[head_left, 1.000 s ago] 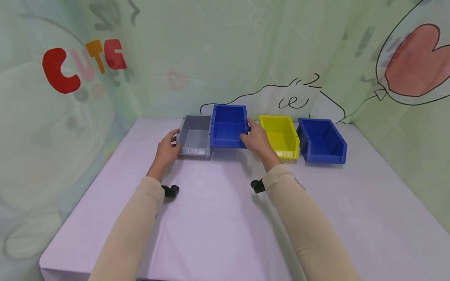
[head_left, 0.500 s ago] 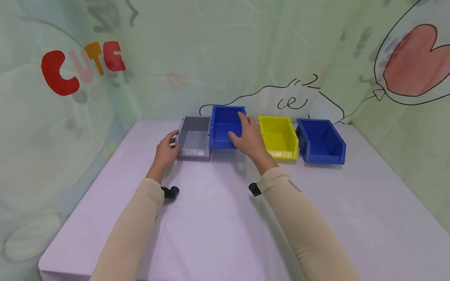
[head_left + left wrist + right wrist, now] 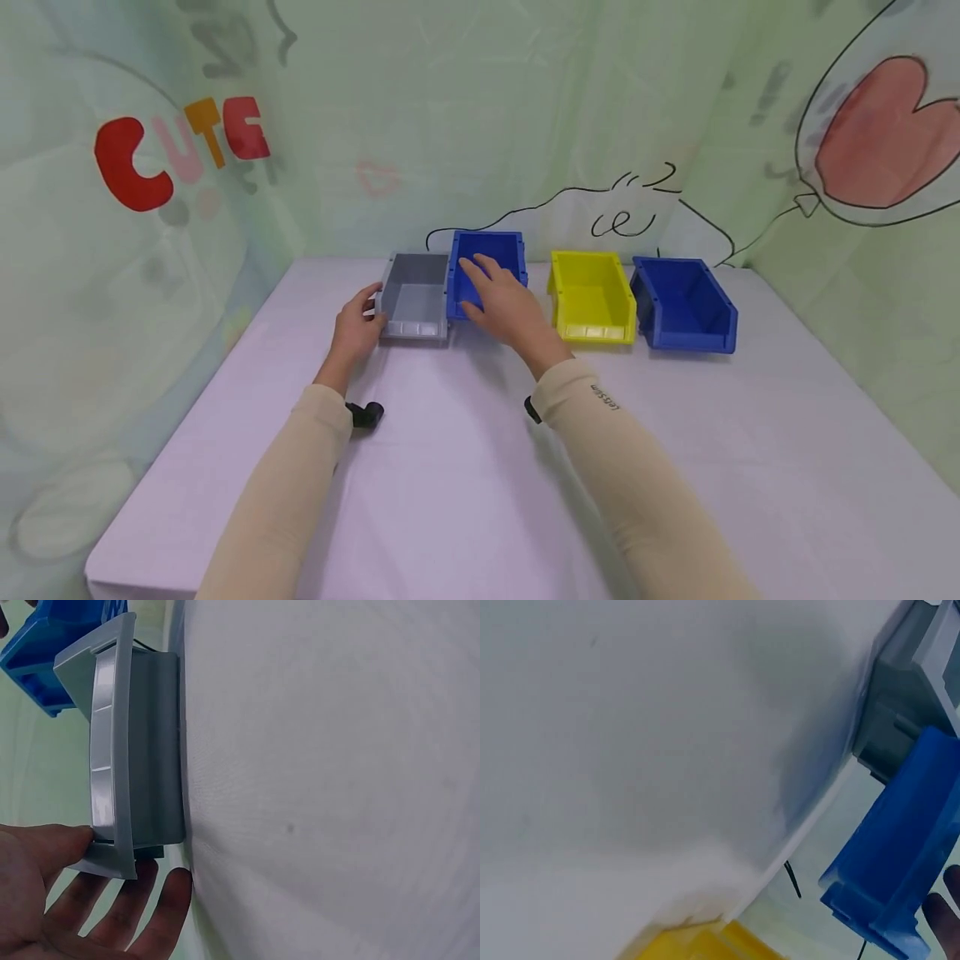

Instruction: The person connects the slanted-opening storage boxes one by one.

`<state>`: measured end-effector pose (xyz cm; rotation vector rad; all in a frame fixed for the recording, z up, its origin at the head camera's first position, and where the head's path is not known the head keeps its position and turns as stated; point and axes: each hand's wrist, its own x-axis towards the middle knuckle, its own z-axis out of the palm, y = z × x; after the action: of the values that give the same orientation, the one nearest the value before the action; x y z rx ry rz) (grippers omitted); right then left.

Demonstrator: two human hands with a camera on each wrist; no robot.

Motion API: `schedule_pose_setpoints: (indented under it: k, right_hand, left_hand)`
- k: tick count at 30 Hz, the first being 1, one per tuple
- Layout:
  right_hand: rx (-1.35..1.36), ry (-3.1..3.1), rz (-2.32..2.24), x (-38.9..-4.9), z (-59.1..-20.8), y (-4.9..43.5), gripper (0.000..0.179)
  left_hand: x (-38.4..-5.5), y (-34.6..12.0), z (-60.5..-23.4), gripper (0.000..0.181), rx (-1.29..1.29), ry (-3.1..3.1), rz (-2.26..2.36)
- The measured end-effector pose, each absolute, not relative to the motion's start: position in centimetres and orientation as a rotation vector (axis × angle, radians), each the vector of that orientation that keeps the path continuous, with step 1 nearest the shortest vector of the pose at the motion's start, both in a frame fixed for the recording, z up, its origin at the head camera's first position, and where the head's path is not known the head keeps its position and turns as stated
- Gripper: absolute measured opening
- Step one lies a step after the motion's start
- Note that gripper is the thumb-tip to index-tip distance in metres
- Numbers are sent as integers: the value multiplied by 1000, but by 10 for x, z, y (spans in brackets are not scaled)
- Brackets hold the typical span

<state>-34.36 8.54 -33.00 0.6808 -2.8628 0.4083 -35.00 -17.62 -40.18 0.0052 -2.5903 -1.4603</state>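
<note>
My left hand (image 3: 355, 330) grips the left wall of a grey storage bin (image 3: 415, 305) at the back of the table. In the left wrist view, the thumb presses on the grey bin's (image 3: 154, 750) rim and the fingers lie along its outside. A blue storage bin (image 3: 487, 242) sits against the grey bin's right side. It is tilted and held off the tabletop in the right wrist view, where its blue wall (image 3: 892, 840) meets the grey one. Over the blue bin's opening hovers my right hand (image 3: 508, 310), fingers spread; whether it touches the bin, I cannot tell.
Right of the hands stand a yellow storage bin (image 3: 594, 297) and a second blue storage bin (image 3: 686, 305), side by side. A white cloth covers the table (image 3: 450, 467). Printed curtains (image 3: 360, 125) hang behind and along both sides.
My right hand has let go of the blue bin's right wall and moved left over its opening. The left hand keeps its grip, and the bins hold their positions.
</note>
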Motion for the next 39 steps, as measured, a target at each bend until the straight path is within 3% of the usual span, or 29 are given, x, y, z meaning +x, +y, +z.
schedule_pose_setpoints:
  k: [39]
  right_hand:
    - [767, -2972, 449, -355, -354, 67, 71]
  left_hand:
    - [-350, -175, -409, 60, 47, -2563, -1466]
